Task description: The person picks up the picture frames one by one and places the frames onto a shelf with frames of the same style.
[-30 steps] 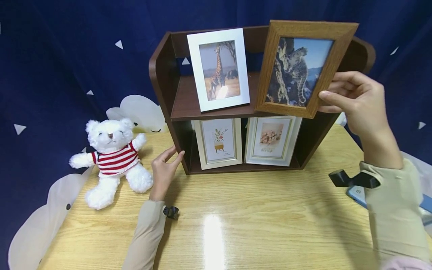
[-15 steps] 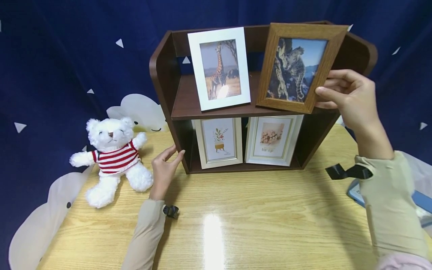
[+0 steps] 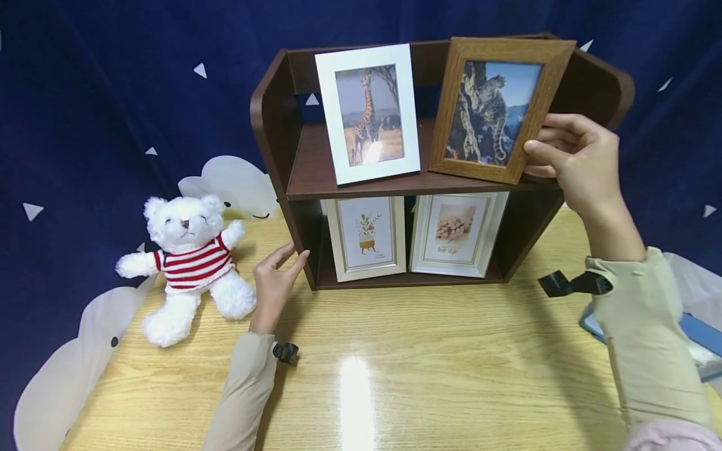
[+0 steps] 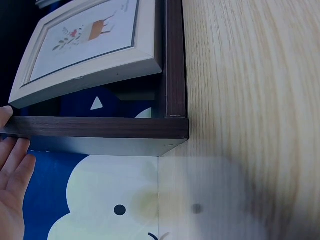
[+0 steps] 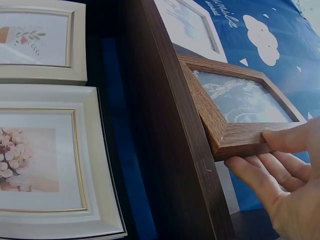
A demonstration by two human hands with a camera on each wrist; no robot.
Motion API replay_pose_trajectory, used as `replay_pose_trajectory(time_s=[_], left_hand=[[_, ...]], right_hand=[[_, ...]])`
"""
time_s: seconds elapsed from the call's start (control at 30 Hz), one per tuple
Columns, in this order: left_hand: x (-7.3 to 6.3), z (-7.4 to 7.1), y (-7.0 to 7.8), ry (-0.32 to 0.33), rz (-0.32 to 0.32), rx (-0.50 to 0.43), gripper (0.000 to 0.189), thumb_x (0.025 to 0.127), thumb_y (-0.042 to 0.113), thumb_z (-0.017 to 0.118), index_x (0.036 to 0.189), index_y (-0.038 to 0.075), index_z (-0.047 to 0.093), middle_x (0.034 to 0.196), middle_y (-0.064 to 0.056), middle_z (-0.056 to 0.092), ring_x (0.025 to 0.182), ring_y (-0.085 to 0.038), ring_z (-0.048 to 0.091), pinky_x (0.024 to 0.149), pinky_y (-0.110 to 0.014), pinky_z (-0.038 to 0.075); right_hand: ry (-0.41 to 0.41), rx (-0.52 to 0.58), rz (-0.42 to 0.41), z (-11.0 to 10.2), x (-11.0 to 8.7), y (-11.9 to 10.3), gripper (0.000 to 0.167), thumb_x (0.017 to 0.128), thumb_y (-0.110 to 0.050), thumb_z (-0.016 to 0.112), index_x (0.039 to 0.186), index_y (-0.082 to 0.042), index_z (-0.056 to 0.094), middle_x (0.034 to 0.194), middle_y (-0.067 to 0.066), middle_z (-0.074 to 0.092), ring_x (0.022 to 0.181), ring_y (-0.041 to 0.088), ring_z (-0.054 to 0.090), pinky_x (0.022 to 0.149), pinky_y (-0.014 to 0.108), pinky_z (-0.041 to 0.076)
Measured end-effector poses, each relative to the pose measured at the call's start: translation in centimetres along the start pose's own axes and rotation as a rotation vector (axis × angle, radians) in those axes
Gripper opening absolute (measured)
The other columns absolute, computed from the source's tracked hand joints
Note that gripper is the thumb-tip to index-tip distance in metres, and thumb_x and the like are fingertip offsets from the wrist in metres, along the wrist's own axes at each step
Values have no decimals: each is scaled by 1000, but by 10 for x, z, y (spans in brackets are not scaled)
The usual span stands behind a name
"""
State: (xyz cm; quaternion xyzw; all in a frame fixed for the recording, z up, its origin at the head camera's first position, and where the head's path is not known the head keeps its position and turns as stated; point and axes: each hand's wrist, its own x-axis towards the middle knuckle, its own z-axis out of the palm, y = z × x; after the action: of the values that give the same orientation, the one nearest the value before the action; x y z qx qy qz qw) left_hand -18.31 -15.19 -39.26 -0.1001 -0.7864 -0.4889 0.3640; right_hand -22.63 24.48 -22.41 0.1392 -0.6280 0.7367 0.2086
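Observation:
My right hand pinches the right edge of a brown wooden picture frame with a leopard photo. Thumb in front and fingers behind, it holds the frame with its lower edge at the upper board of a dark brown shelf; the right wrist view shows the frame's lower corner at that board's edge. Left of it on the same board leans a white picture frame with a giraffe photo. My left hand grips the shelf's left side panel, thumb and fingers on either side.
In the lower compartment stand a cream picture frame with a plant print and a white one with a flower print. A white teddy bear in a striped shirt sits left. A blue object lies partly behind my right sleeve.
My right hand has moved left with the brown picture frame, whose lower edge has come closer to the upper board. My left hand has stayed at the side panel.

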Motion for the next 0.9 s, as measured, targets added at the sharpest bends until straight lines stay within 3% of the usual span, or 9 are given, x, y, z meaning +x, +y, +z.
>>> replay_pose_trajectory(time_s=[0.13,0.6,0.9], left_hand=[[1,0,0,5,13,-2,26,76,-8,74,99,-16,67,99,-29,67,89,-40,68,80,-47,55],[1,-1,0,13,31,-3,25,75,-9,74,98,-16,67,99,-28,67,88,-39,68,79,-46,55],[1,-1,-1,12,48,2,24,75,-9,74,97,-16,67,98,-28,67,87,-39,68,78,-46,55]], right_hand=[[12,-17,-3,0,0,2,29,79,19,64,97,-3,68,79,4,69,68,10,69,53,22,56],[52,-75,-8,-2,3,12,30,79,7,71,107,-3,69,83,0,66,73,5,66,56,15,55],[41,-188,0,-3,6,14,37,85,9,64,122,6,60,84,-4,64,74,2,64,58,12,54]])
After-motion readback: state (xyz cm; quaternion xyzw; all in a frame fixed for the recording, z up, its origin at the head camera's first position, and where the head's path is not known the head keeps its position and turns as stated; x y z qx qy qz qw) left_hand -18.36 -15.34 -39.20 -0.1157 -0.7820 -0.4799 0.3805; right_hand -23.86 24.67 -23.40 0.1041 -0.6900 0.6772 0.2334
